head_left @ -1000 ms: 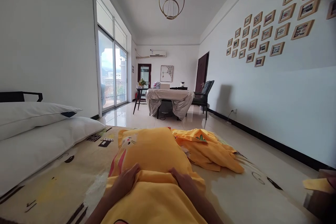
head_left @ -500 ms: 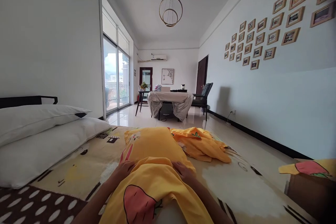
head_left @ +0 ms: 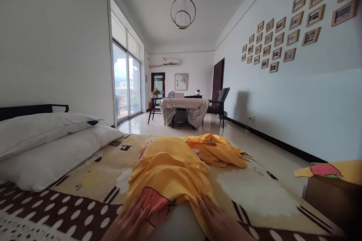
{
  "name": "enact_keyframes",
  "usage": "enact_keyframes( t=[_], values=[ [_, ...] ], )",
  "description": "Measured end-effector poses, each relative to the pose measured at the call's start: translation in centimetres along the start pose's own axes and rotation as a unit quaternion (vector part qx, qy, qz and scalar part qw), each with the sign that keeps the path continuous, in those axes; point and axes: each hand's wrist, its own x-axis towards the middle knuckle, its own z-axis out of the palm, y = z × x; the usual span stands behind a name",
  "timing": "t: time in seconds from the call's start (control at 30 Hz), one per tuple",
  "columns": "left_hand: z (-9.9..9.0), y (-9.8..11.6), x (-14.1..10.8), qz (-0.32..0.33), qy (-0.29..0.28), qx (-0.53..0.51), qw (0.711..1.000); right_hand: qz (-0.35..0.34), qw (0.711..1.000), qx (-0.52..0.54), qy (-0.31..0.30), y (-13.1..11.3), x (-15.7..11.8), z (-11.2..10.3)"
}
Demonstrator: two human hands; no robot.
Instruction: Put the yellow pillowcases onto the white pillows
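Observation:
A yellow pillowcase (head_left: 169, 165) with a big carrot print lies rumpled on the bed in front of me. From under its near edge shows a smooth white thing, apparently a pillow (head_left: 179, 228). My left hand (head_left: 131, 212) rests on the cloth at the left, fingers stretched over the carrot. At the right edge of the pillowcase, my right hand (head_left: 215, 214) lies with its fingers spread and pressed on the fabric. Beyond, to the right, sits a crumpled heap of yellow cloth (head_left: 216, 152) with a similar print.
Two white pillows (head_left: 59, 158) are stacked at the left on the patterned bed cover (head_left: 263, 196). A brown box (head_left: 328, 199) with yellow cloth over its top stands at the right. Farther off are a covered table (head_left: 183, 103) and a dark chair (head_left: 219, 105).
Both hands have drawn back towards me, from the pillowcase's middle to its near end. The near cloth now lies spread forward over the far part, hiding the rabbit print there.

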Motion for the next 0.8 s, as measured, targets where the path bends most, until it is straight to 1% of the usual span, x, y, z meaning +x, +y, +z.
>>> enact_keyframes(
  t=[0.07, 0.1, 0.13, 0.17, 0.2, 0.27, 0.33, 0.4, 0.43, 0.47, 0.5, 0.53, 0.57, 0.6, 0.67, 0.73, 0.77, 0.8],
  values=[
    [0.1, 0.4, -0.7, 0.047, -0.002, 0.045, 0.998, -0.006, 0.995, -0.083, 0.047, -0.2, -0.6, 2.3],
    [-0.3, 0.4, -0.8, 0.05, -0.008, 0.054, 0.997, -0.011, 0.99, -0.125, 0.07, -0.3, -0.8, 3.1],
    [-0.9, 0.4, -0.8, 0.053, -0.02, 0.055, 0.997, -0.016, 0.982, -0.166, 0.09, -0.5, -1.0, 3.4],
    [-1.7, 0.2, -0.6, 0.059, -0.031, 0.05, 0.997, -0.02, 0.973, -0.203, 0.104, -0.7, -1.1, 3.2],
    [-2.7, -0.1, -0.2, 0.067, -0.035, 0.041, 0.996, -0.024, 0.966, -0.233, 0.11, -0.9, -1.2, 2.7],
    [-5.1, -0.9, 1.0, 0.078, -0.042, 0.021, 0.996, -0.02, 0.958, -0.264, 0.107, -1.4, -1.1, 0.2],
    [-8.0, -2.0, 2.7, 0.071, -0.05, 0.017, 0.996, 0.004, 0.957, -0.269, 0.107, -1.7, -0.8, -3.4],
    [-11.0, -2.8, 4.5, 0.064, -0.043, 0.049, 0.996, 0.02, 0.948, -0.287, 0.138, -2.0, -0.6, -6.9],
    [-12.3, -3.0, 5.2, 0.07, -0.035, 0.069, 0.995, 0.02, 0.94, -0.3, 0.16, -2.2, -0.6, -8.2],
    [-13.3, -3.0, 5.5, 0.08, -0.033, 0.085, 0.993, 0.012, 0.934, -0.309, 0.179, -2.4, -0.8, -9.0],
    [-13.7, -2.7, 5.5, 0.091, -0.034, 0.095, 0.991, 0.0, 0.931, -0.311, 0.191, -2.5, -1.1, -9.2],
    [-13.6, -2.2, 5.2, 0.102, -0.039, 0.096, 0.989, -0.02, 0.931, -0.307, 0.197, -2.6, -1.5, -8.8],
    [-12.9, -1.6, 4.4, 0.108, -0.046, 0.089, 0.989, -0.045, 0.934, -0.298, 0.193, -2.7, -2.0, -7.9],
    [-11.6, -0.9, 3.4, 0.113, -0.054, 0.074, 0.989, -0.072, 0.938, -0.287, 0.18, -2.7, -2.5, -6.5],
    [-8.4, 0.4, 1.0, 0.105, -0.068, 0.027, 0.992, -0.12, 0.945, -0.266, 0.149, -2.5, -3.7, -3.4],
    [-5.7, 1.3, -1.0, 0.107, -0.091, -0.025, 0.99, -0.14, 0.948, -0.251, 0.133, -2.1, -4.6, -1.1],
    [-5.0, 1.5, -1.6, 0.104, -0.099, -0.038, 0.989, -0.14, 0.95, -0.249, 0.127, -2.0, -4.9, -0.6],
    [-4.9, 1.5, -1.8, 0.1, -0.104, -0.041, 0.989, -0.137, 0.951, -0.249, 0.122, -1.8, -5.0, -0.6]
  ],
)
